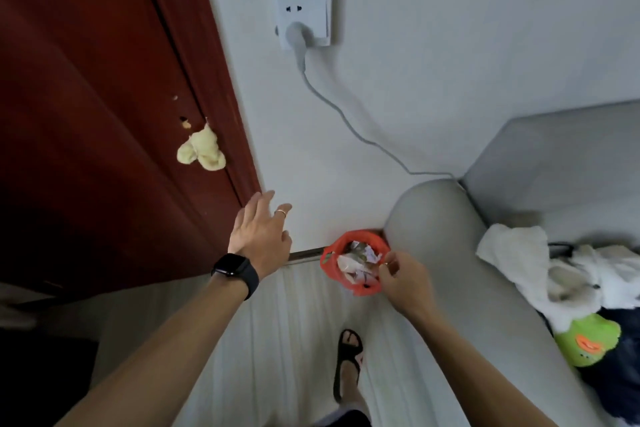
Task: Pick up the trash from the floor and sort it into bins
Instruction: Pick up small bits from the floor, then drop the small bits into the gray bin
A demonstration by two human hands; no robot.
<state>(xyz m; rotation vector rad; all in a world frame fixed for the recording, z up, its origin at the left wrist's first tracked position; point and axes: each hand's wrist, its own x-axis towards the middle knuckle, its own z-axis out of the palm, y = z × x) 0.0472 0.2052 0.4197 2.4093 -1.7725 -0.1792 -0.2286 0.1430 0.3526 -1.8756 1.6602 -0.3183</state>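
Drop-off step, seemingly: the right hand [403, 276] hovered over the orange bin [329, 260], lower centre, whether grasping anything I cannot tell. The left hand [259, 236] was spread, released. Next move: let go squarely above it.

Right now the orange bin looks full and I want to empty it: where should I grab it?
Probably the orange bin by its left rim, from above: open floor lies that side, the sofa arm crowds its right, and trash fills the mouth.

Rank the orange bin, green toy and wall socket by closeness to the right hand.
1. orange bin: directly under the right hand.
2. green toy: off to the right, on the sofa.
3. wall socket: farthest, up above the bin.
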